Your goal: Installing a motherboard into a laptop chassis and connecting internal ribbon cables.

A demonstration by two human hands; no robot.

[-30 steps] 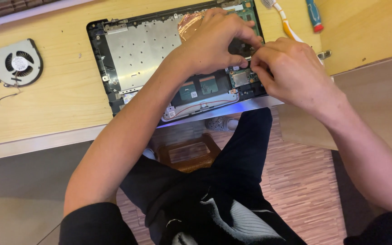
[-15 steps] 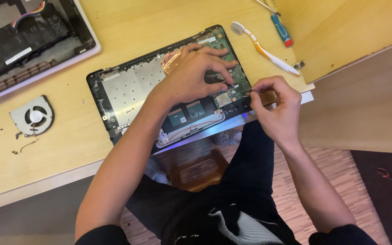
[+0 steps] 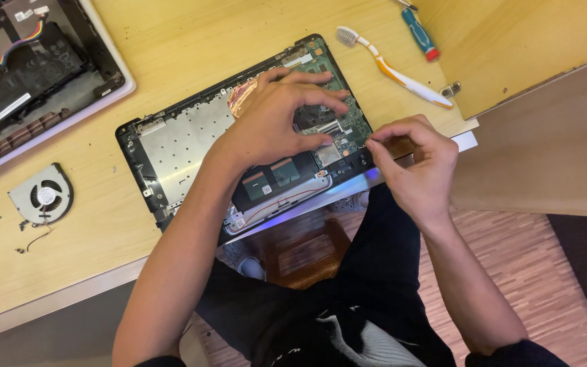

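An opened laptop base (image 3: 178, 146) lies on the wooden desk, with a silver inner plate on the left and a green circuit board (image 3: 351, 126) on the right. My left hand (image 3: 273, 122) rests on the board with its fingers spread, fingertips touching the parts near a flat connector. My right hand (image 3: 416, 163) is at the laptop's right front corner, thumb and fingers pinched together at the edge. Whether something small sits between those fingertips is hidden.
A toothbrush (image 3: 395, 68) and a blue-and-red screwdriver (image 3: 419, 34) lie behind the laptop. A loose cooling fan (image 3: 42, 197) and small screws (image 3: 22, 250) sit at the left. Another opened laptop shell (image 3: 28, 75) is at the top left. A wooden panel (image 3: 531, 47) stands right.
My right hand has drawn away from my left hand to the laptop's right front corner. My left hand stays on the circuit board. The view has shifted and shows more desk.
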